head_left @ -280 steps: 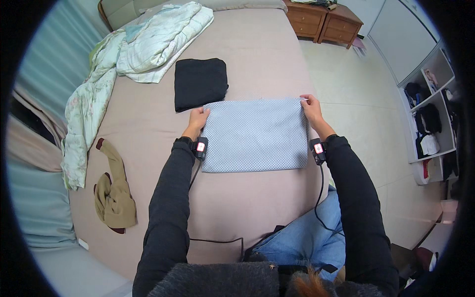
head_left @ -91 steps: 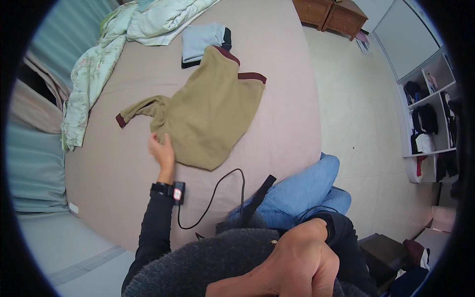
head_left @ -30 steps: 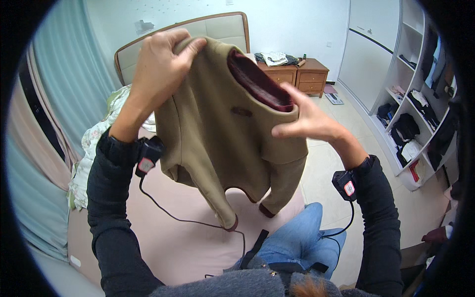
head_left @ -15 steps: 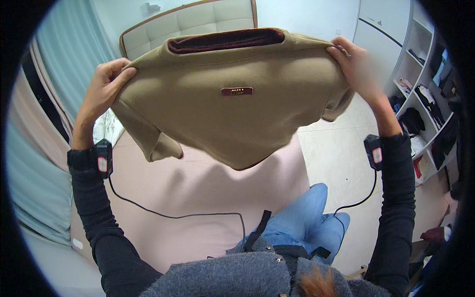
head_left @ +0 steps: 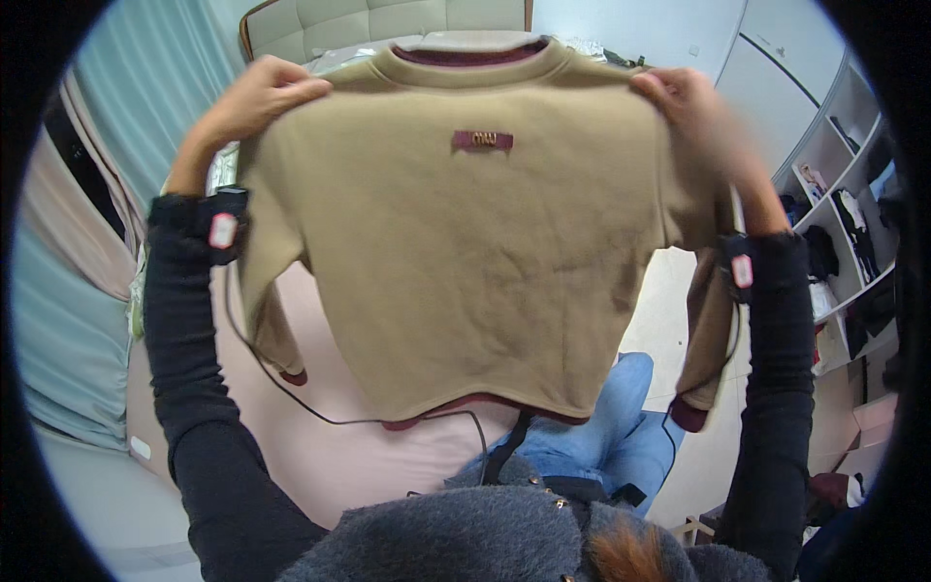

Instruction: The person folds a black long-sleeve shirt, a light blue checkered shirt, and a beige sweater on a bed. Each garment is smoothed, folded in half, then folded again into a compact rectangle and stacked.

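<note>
A tan sweatshirt point(head_left: 465, 233) with dark red cuffs, hem lining and neck lining hangs spread out in front of me. Its chest carries a small dark red patch point(head_left: 482, 141). My left hand point(head_left: 267, 97) pinches the left shoulder, thumb on the near side. At the opposite shoulder, my right hand point(head_left: 693, 112), somewhat blurred, grips the cloth. Both sleeves dangle, and the hem hangs just above my jeans point(head_left: 621, 427). Part of the right forearm is behind the sleeve.
Below lies a bed with a pink sheet point(head_left: 291, 456), its padded headboard point(head_left: 388, 24) at the far end. Pale blue curtains point(head_left: 78, 330) hang on the left. Open shelves point(head_left: 844, 223) with folded clothes stand right. Thin black cables point(head_left: 320, 417) run from boxes on my wrists.
The sweatshirt has swung from tilted and folded under to hanging full length facing me, its sleeves now dropped. My left hand has moved up and inward; both hands keep their hold.
</note>
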The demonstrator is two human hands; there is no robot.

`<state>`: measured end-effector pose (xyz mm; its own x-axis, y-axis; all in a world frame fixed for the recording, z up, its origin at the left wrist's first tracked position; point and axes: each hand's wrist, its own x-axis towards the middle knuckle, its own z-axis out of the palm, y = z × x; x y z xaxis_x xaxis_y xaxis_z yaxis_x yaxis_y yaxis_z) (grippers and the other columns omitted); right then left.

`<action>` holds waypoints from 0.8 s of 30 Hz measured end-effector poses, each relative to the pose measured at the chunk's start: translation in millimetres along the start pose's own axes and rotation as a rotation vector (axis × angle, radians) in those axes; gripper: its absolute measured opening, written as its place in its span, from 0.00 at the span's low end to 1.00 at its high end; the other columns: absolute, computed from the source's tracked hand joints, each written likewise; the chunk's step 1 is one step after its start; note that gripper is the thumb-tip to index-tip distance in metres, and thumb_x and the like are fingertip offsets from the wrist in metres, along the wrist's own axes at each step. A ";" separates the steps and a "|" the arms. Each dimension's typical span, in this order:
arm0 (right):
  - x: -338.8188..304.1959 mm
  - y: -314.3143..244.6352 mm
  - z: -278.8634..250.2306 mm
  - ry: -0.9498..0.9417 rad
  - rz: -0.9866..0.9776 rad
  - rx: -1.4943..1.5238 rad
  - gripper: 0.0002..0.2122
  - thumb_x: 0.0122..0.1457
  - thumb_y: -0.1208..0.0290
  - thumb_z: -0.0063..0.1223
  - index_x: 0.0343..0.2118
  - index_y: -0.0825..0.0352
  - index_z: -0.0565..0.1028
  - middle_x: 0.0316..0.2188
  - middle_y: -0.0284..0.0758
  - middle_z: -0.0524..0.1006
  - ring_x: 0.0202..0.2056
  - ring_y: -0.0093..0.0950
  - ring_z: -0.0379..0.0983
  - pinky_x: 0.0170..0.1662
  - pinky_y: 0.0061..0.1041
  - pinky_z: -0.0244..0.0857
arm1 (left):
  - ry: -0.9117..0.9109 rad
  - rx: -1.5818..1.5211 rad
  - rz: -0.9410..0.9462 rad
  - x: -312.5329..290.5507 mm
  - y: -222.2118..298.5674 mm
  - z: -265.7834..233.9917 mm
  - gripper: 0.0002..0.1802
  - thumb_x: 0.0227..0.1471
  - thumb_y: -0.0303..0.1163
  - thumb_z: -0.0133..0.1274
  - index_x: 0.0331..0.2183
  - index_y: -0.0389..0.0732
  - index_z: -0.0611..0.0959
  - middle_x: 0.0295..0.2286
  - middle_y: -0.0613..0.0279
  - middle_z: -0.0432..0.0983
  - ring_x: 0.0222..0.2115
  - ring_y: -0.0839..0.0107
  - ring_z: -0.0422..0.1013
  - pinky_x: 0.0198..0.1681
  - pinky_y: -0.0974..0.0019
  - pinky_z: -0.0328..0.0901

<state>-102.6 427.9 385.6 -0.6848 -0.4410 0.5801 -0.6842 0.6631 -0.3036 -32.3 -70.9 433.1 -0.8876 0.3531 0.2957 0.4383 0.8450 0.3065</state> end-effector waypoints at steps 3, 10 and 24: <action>10.0 49.5 84.8 -0.078 0.118 -0.279 0.17 0.64 0.53 0.49 0.39 0.62 0.80 0.28 0.44 0.80 0.32 0.43 0.78 0.38 0.39 0.71 | -0.054 0.145 -0.091 45.5 -52.7 82.0 0.26 0.57 0.49 0.56 0.24 0.32 0.83 0.15 0.69 0.67 0.19 0.79 0.61 0.23 0.67 0.59; -154.6 78.5 262.8 -0.224 0.107 -0.145 0.25 0.55 0.70 0.57 0.56 0.66 0.65 0.45 0.52 0.71 0.47 0.48 0.68 0.50 0.42 0.65 | 0.000 -0.236 -0.309 -43.9 -96.4 318.8 0.10 0.50 0.34 0.57 0.31 0.37 0.84 0.25 0.46 0.79 0.26 0.53 0.75 0.33 0.55 0.69; -324.8 1.8 273.9 -0.289 0.924 0.317 0.17 0.58 0.64 0.56 0.37 0.76 0.68 0.32 0.58 0.76 0.38 0.53 0.75 0.41 0.43 0.67 | 0.034 -1.005 -0.763 -232.7 -41.5 412.8 0.22 0.51 0.41 0.62 0.36 0.28 0.81 0.32 0.56 0.80 0.36 0.73 0.74 0.39 0.68 0.68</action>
<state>49.9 406.7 -10.4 -0.9846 0.0050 -0.1745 0.1364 0.6459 -0.7511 97.6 -22.3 -21.9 -0.9640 -0.1124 -0.2409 -0.2558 0.1459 0.9556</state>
